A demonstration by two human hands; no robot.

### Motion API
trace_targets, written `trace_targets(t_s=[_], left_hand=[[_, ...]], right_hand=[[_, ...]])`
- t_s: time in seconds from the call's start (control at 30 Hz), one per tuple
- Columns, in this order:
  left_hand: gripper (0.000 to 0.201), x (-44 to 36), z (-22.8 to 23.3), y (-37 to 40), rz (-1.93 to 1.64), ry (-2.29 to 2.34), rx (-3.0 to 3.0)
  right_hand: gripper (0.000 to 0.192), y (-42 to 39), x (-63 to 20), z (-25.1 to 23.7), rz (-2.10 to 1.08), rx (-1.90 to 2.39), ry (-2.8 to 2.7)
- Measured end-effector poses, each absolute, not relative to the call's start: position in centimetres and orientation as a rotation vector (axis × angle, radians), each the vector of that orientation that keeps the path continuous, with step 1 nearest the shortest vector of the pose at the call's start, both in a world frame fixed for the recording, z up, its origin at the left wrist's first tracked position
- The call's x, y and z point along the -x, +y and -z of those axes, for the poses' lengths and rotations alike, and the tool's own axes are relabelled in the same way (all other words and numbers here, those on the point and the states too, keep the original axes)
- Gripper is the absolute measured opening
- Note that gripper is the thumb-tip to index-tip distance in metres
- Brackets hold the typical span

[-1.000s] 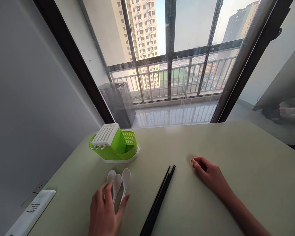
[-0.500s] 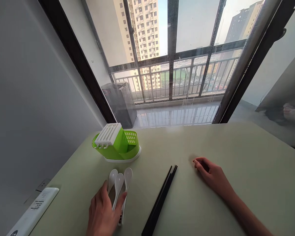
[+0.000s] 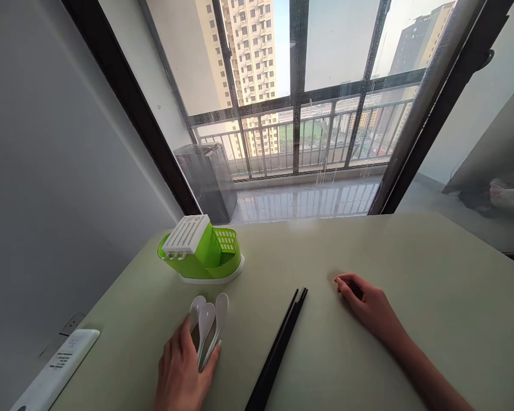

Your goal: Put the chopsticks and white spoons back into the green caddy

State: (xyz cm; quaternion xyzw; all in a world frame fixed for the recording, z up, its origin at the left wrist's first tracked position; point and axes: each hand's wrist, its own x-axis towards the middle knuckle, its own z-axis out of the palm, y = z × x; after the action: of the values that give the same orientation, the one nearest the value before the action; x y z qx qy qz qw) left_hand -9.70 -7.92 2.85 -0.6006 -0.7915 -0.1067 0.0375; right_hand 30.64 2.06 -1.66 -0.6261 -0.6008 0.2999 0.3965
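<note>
My left hand (image 3: 182,374) rests on the pale green table (image 3: 411,285) with thumb and fingers closed around the handles of three white spoons (image 3: 208,318), whose bowls point away from me. Beyond them stands a green cutlery holder (image 3: 201,254) with a white slotted top. To the right of the spoons lies a bundle of black chopsticks (image 3: 278,348), slanting toward the front edge. Further right, my right hand (image 3: 366,305) lies on the table with its fingers curled in and nothing in it.
A white remote-like device (image 3: 53,368) sits at the table's left edge, by a wall socket (image 3: 71,324). The grey wall runs along the left. A large window with a balcony railing (image 3: 300,142) lies beyond the far edge.
My left hand has closed its thumb and fingers around the spoon handles and gathered the spoons together. The right hand has stayed in place.
</note>
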Motion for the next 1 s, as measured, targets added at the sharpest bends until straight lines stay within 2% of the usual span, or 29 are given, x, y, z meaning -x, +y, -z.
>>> trace_targets(t_s=[0.43, 0.67, 1.0], left_hand=[[0.071, 10.6, -3.5, -8.0, 0.213, -2.491, 1.831], [0.058, 10.3, -4.3, -8.1, 0.086, -2.551, 1.877], [0.046, 10.2, -4.6, -8.3, 0.098, -2.504, 2.053]], right_hand=[[0.044, 2.0, -30.7, 1.6, -0.730, 1.602, -1.518], [0.045, 1.9, -30.6, 1.3, -0.724, 1.592, -1.516], [0.043, 1.9, -30.7, 1.5, -0.755, 1.595, -1.513]])
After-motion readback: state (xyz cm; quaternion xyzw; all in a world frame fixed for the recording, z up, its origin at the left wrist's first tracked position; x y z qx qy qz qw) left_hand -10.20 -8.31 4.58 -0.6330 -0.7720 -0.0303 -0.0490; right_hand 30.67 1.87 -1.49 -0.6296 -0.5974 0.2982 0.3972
